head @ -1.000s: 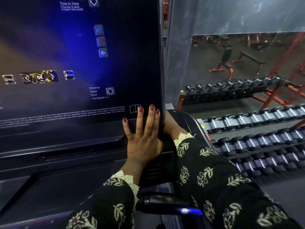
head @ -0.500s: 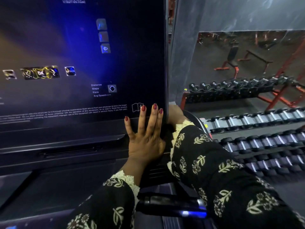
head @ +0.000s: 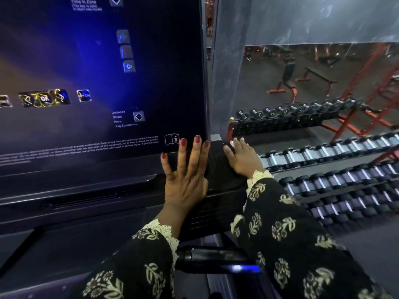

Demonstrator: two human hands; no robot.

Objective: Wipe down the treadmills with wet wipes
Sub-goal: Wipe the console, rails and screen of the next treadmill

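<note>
While both hands sit at the right corner of the treadmill [head: 64,229], the job reads as part-way on this machine, w/ more left than done.

Left hand [head: 185,180]: flat, fingers straight and spread, palm on the trim below the screen [head: 86,72], fingertips on the screen's bottom right corner by the manual icon. It holds nothing; looks like a brace.

Right hand [head: 240,158]: laid over the dotted black pad [head: 216,169] just right of the screen, fingers near straight, pressing down, not curled round anything. A bit of white at its fingertips is prob. the wipe [head: 232,143], mostly hidden under the hand; can't be sure. No pack or spare wipes in view.

Done so far, as a guess: the pad is the bit being worked now. Can't tell whether the screen has had its pass; it shows glare and blue reflections, no clear wet streaks or smears either way.

Left to do, by my read: rest of the pad, the trim and tray below the screen, the grip [head: 216,258] w/ the blue light near the sleeves, side rails, plus the belt/deck, which is out of view. Task says treadmills, plural, so other machines too; none visible here.

Beyond, to the right: dumbbell racks [head: 323,152], not part of the job.
</note>
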